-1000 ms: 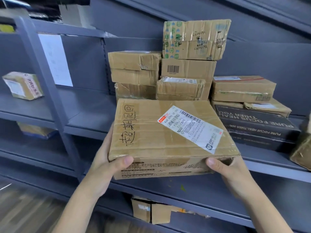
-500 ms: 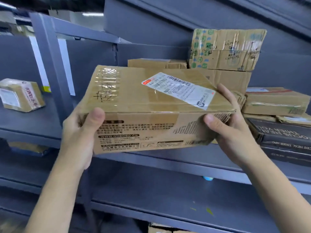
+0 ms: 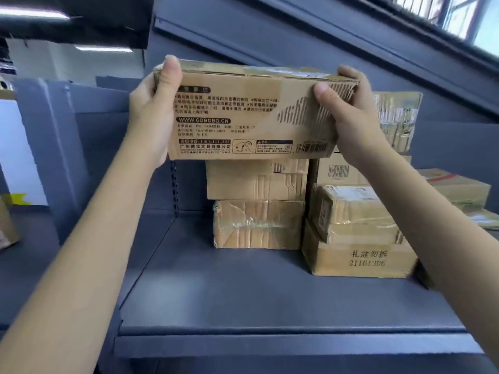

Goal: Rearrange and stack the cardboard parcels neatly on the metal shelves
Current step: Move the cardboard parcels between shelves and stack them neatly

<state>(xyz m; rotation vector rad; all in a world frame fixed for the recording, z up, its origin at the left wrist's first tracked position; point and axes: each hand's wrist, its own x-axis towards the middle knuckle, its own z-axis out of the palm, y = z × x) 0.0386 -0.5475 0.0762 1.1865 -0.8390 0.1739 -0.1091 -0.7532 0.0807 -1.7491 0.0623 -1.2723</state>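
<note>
Now | printed parcel (image 3: 243, 114) is clamped at its ends by left hand (image 3: 151, 114) and right hand (image 3: 348, 117) | held over the left stack (image 3: 256, 203) | grey metal shelf (image 3: 270, 298) lies below.

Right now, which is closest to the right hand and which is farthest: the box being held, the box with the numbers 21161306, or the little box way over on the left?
1. The held box, gripped by the right hand.
2. The numbered box, below on the shelf.
3. The far-left box, at the picture's left edge.
</note>
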